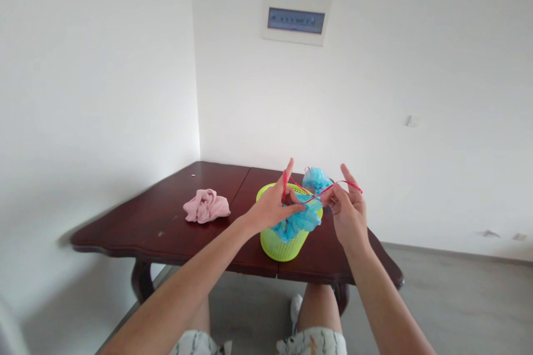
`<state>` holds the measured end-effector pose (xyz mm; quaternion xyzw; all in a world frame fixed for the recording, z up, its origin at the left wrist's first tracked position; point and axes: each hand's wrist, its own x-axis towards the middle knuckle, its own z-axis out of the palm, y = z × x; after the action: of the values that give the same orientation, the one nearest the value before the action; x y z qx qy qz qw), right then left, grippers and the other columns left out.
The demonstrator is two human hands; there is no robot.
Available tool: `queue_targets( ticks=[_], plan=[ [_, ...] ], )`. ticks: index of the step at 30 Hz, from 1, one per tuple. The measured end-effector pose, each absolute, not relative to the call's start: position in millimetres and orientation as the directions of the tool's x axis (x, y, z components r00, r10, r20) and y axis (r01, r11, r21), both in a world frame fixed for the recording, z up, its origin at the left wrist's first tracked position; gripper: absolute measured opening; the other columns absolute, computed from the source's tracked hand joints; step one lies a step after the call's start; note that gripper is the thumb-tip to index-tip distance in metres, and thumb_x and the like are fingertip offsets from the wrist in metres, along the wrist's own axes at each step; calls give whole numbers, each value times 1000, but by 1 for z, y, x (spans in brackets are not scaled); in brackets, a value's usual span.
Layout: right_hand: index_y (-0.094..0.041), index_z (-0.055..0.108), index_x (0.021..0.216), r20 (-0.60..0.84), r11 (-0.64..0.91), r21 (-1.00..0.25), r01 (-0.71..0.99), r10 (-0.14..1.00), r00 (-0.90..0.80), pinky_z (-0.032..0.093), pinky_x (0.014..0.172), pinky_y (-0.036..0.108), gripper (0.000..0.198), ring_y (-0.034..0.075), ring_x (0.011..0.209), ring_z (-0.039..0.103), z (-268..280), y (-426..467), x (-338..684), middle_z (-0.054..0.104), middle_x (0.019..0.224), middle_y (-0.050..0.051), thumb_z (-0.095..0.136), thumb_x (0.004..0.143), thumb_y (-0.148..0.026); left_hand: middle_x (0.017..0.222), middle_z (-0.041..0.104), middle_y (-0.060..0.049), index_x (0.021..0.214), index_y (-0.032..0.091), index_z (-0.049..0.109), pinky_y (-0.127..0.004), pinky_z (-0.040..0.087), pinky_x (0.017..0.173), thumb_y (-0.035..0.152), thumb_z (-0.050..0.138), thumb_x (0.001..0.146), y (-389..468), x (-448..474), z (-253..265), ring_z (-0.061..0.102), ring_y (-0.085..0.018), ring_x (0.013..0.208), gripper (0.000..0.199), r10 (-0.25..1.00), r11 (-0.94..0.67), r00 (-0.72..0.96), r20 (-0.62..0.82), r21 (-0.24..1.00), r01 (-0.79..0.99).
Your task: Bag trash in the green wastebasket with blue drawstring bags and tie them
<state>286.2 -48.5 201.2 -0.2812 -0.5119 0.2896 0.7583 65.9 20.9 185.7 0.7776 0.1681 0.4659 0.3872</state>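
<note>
A light blue plastic drawstring bag point(296, 226) hangs crumpled between my hands, in front of and partly over a lime-green perforated basket point(283, 252). My left hand point(275, 205) pinches the bag's edge with thumb and fingers, and its red drawstring point(320, 193) loops near a raised finger. At the other side, the closed fingertips of my right hand point(350, 216) grip the bag's edge and the red string, with one finger pointing up. Part of the basket's rim is hidden by my left hand and the bag.
Behind the basket lies another crumpled blue bag point(317, 179) with red string. A pink cloth point(206, 206) rests to the left on the dark wooden table point(150, 216). White walls stand close at the left and back; my legs are below the front edge.
</note>
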Motion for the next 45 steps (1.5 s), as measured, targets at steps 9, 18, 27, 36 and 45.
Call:
queue_targets(
  ticks=[9, 18, 27, 36, 45],
  plan=[
    [-22, 83, 105, 517, 497, -817, -291, 856, 8, 57, 65, 32, 34, 18, 66, 67, 193, -64, 300, 77, 82, 4, 86, 106, -56, 92, 75, 5, 196, 36, -4, -30, 55, 80, 35, 97, 100, 15, 53, 181, 71, -18, 81, 140, 619, -679, 512, 595, 733, -31],
    [-23, 85, 117, 509, 499, -820, -279, 860, 42, 53, 58, 23, 33, 11, 60, 66, 191, -111, 287, 72, 86, 1, 86, 110, -56, 90, 77, 5, 197, 36, -3, -29, 55, 80, 33, 96, 100, -1, 45, 185, 71, -18, 80, 138, 574, -703, 551, 606, 710, -48],
    [-22, 80, 103, 468, 485, -829, -277, 874, 128, 59, 59, 27, 51, 15, 63, 68, 187, -100, 301, 76, 86, 4, 81, 107, -73, 91, 78, 5, 196, 35, -3, -33, 57, 86, 34, 94, 103, -3, 30, 180, 74, -20, 83, 135, 594, -733, 531, 604, 678, 49],
    [-22, 74, 93, 346, 396, -845, -359, 917, 197, 21, 43, 19, 53, 5, 45, 27, 164, -109, 266, 41, 59, -10, 89, 103, -72, 102, 84, 2, 197, 35, -4, -38, 58, 98, 40, 89, 106, -11, 35, 180, 78, -24, 98, 130, 587, -767, 594, 549, 612, 192],
    [-26, 53, 77, 376, 564, -736, -375, 800, 467, 25, 44, 22, 63, 8, 44, 27, 161, -84, 291, 39, 54, -10, 82, 108, -71, 105, 87, -1, 197, 35, 6, -42, 60, 102, 42, 88, 108, -9, 23, 172, 81, -27, 99, 121, 612, -756, 577, 541, 614, 227]
  ],
)
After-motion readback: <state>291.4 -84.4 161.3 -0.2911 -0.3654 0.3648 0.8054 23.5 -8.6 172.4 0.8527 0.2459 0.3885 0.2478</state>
